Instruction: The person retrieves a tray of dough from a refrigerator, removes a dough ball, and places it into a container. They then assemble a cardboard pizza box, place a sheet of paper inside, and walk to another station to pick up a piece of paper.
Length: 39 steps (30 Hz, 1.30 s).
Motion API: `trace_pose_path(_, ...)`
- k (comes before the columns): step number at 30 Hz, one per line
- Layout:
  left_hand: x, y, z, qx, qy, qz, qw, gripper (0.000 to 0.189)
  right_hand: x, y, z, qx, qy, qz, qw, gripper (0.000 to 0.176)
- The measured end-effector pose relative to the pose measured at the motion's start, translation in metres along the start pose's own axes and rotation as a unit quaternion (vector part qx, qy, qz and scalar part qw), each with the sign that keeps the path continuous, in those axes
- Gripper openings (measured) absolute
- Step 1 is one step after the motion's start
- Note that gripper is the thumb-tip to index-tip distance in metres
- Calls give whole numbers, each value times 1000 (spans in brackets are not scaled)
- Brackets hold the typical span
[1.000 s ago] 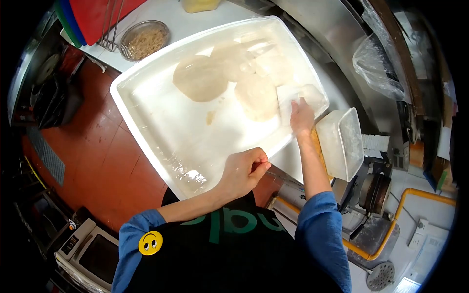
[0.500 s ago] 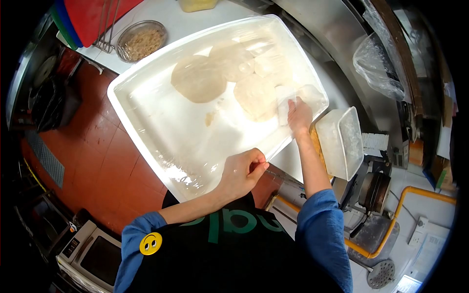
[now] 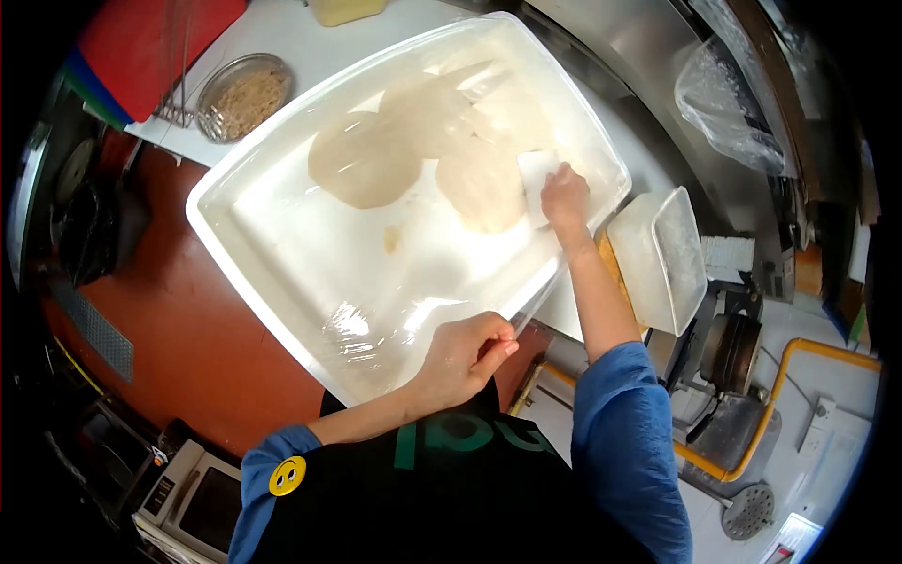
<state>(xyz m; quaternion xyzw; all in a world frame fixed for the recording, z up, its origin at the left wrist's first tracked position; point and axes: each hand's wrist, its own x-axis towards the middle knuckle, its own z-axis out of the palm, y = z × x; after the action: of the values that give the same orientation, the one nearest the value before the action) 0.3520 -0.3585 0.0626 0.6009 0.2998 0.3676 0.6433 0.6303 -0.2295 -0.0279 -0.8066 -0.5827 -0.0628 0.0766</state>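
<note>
A large white tub (image 3: pixel 282 320) fills the middle of the view, with pale dough pieces (image 3: pixel 366 160) inside. Clear plastic film (image 3: pixel 352 329) stretches over much of it, with shiny wrinkles near the front. At the near right edge my left hand (image 3: pixel 470 352) pinches the edge of the film between thumb and fingers. My right hand (image 3: pixel 566 195) is inside the tub at the right, its fingers curled on a flat white scraper (image 3: pixel 536 179) beside the rightmost dough.
A film-covered metal bowl (image 3: pixel 246 94) with crumbly food stands at the back left. Right of the tub is a translucent plastic container (image 3: pixel 648 258). Farther right are a pan (image 3: pixel 728 352) and an orange rail (image 3: pixel 752 451).
My right hand has shifted slightly left and the white scraper shows more clearly. The film over the right side looks less bunched. My left hand keeps its pinch, and the whole view has shifted a little.
</note>
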Motion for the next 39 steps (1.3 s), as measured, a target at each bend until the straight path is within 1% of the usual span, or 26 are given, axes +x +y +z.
trace_pose_path(1, 0, 1, 1, -27, 7, -44, 999, 8, -3, 3, -6, 0, 1, 8, 1000, 22)
trace_pose_path(2, 0, 2, 1, -54, 17, -87, 995, 8, -5, 5, -13, 18, -37, -27, 999, 21)
trace_pose_path(3, 1, -1, 1, -65, 30, -83, 994, 7, -5, 7, -17, 37, -74, -65, 994, 21)
trace_pose_path(7, 7, -7, -3, -91, 38, -76, 992, 9, -5, 10, -7, 20, -90, -74, 993, 22)
trace_pose_path(9, 6, 1, -7, -69, -19, -70, 995, 10, -6, 3, 3, -6, -46, 19, 999, 22)
trace_pose_path(10, 5, 1, -7, -69, -25, -65, 995, 10, -3, 14, 14, -8, -41, 23, 999, 22)
trace_pose_path(12, 4, 0, -4, -30, -35, -72, 996, 9, 1, 39, 24, -15, 19, -147, 989, 23)
trace_pose_path(13, 7, -2, -2, -29, -37, -64, 997, 9, 1, 44, 18, -40, 44, -325, 944, 21)
trace_pose_path(14, 7, -5, -2, -42, -17, -53, 998, 9, -5, 46, 16, -39, 48, -325, 944, 21)
trace_pose_path(15, 6, -7, -2, -53, 5, -43, 998, 9, -16, 17, -16, -32, -43, -218, 975, 18)
trace_pose_path(16, 5, -9, -3, -49, 5, -43, 998, 9, -29, -12, -50, -24, -135, -104, 985, 17)
trace_pose_path(18, 5, -11, -1, -79, 26, -35, 996, 10, -55, -49, -98, -75, -180, -34, 980, 25)
trace_pose_path(19, 6, -9, -1, -81, 29, -37, 996, 10, -76, -41, -88, -69, -128, -168, 975, 29)
trace_pose_path(20, 6, -5, -2, -65, 28, -30, 997, 10, -94, -33, -77, -61, -74, -297, 950, 33)
trace_pose_path(22, 4, -3, -1, -52, 19, -27, 998, 10, -113, -62, -86, 73, -92, -398, 910, 32)
trace_pose_path(24, 4, -3, -1, -67, 20, -56, 996, 10, -110, -77, -94, 79, -113, -391, 910, 35)
trace_pose_path(26, 3, -5, 0, -60, 24, -53, 996, 10, -98, -82, -91, -11, -294, -435, 851, 26)
trace_pose_path(27, 2, -5, 1, -55, 28, -49, 997, 10, -91, -91, -95, -12, -295, -436, 850, 26)
trace_pose_path(29, 3, -6, 0, -62, 34, -58, 996, 11, -79, -115, -103, -162, -432, -455, 762, 12)
trace_pose_path(30, 4, -6, -1, -69, 37, -65, 995, 11, -78, -115, -98, -163, -431, -459, 760, 12)
trace_pose_path(32, 3, -8, 1, -89, 37, -61, 993, 10, -79, -109, -77, -154, -378, -449, 795, 11)
trace_pose_path(33, 2, -8, 2, -110, 34, -59, 992, 10, -81, -104, -67, -156, -378, -453, 792, 11)
trace_pose_path(34, 2, -8, 1, -113, 39, -59, 991, 10, -83, -99, -55, -137, -339, -472, 802, 11)
trace_pose_path(37, 0, -8, 1, -61, 5, -25, 998, 9, -79, -89, -23, -119, -273, -491, 819, 10)
trace_pose_path(38, 1, -9, 3, -62, 7, -24, 998, 9, -72, -86, -15, -119, -244, -491, 828, 11)
trace_pose_path(39, 2, -9, 5, -57, 39, 14, 998, 9, -63, -87, -15, -120, -244, -493, 827, 11)
